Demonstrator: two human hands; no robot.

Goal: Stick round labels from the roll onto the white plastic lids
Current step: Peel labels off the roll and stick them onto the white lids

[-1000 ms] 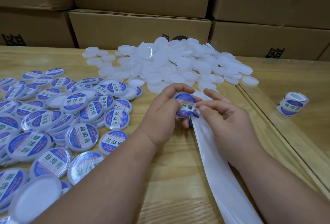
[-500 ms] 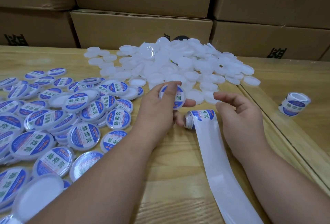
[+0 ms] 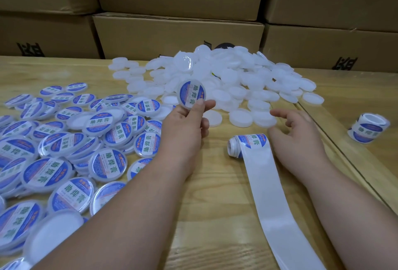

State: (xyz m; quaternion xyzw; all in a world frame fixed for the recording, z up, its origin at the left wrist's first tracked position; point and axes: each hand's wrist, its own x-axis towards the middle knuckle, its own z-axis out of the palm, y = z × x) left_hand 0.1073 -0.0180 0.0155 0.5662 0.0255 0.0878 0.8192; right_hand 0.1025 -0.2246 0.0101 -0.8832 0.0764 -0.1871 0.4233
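Holding one labelled lid (image 3: 192, 94) up near the middle of the frame, our left hand (image 3: 185, 123) pinches its lower edge between thumb and fingers. We see the blue and white round label stuck on its face.

Our right hand (image 3: 295, 134) is at the right of the middle. Its fingers are spread and loosely bent, and it holds nothing. Its fingertips are close to the near edge of the pile of plain white lids (image 3: 226, 80), which fills the upper middle of the frame. We cannot tell if they touch a lid.

The label roll (image 3: 247, 143) lies on the desk (image 3: 206, 205) between our two hands, just beside the right hand. One label shows on top of it. Its long white backing strip (image 3: 277, 216) runs down to the lower right of the frame.

At the left lies a big heap of labelled lids (image 3: 64, 147). A second roll (image 3: 369, 128) sits at the right edge, well apart from our hands. Brown boxes (image 3: 178, 33) are stacked along the top.
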